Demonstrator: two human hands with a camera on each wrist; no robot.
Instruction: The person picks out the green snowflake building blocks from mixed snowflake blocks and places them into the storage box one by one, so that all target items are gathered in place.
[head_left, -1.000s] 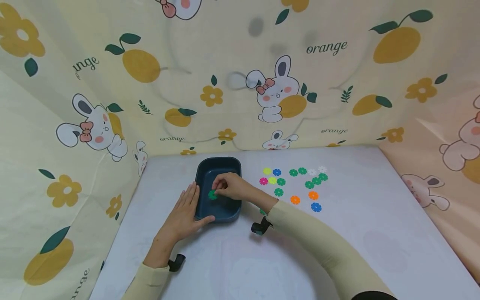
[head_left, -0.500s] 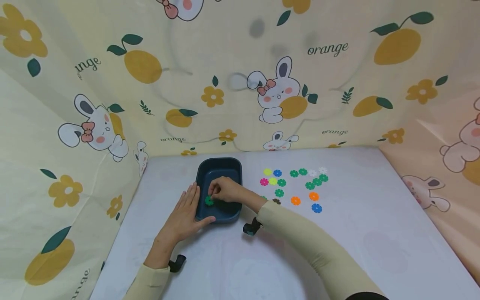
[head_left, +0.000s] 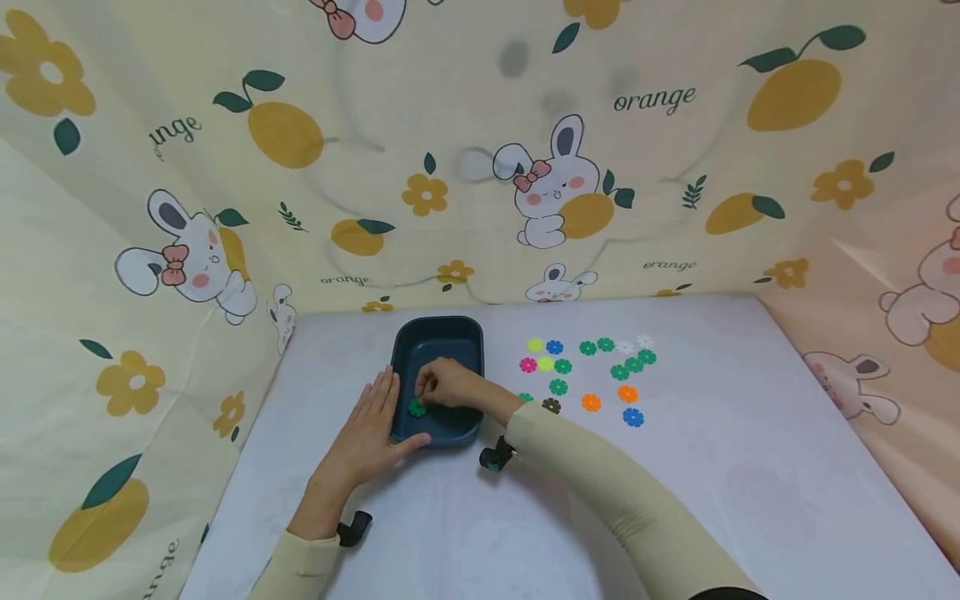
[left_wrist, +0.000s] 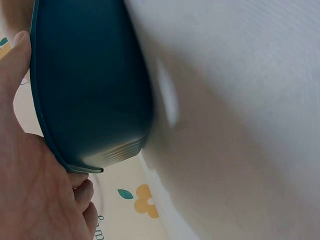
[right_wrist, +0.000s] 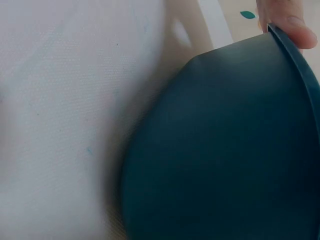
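The right grip [head_left: 446, 383]: we see curled fingers that appear to pinch a green disc [head_left: 417, 408] at its edge. The disc lies within the tray [head_left: 453, 429], beside its left edge and toward its near left corner; whether it touches the tray floor we cannot tell. We judge it to be thin, light, fairly stiff plastic, hard to break but easily lost from the fingertips once flat and smooth against the floor. The notched margin should offer us the best hold, taken between thumb and forefinger on opposite faces.

The left grip [head_left: 367, 429]: fingers extended along the tray's left edge, thumb at its near edge. The tray itself we take to be rigid and light enough to slide, so its rim is the part to steady.

Beyond, the tray stands near the far edge of the surface [head_left: 450, 533], closer to the far left corner than to the far right. Right of it we note a brown disc [head_left: 551, 406], two orange discs [head_left: 592, 403] and other discs [head_left: 562, 366] in several colours.
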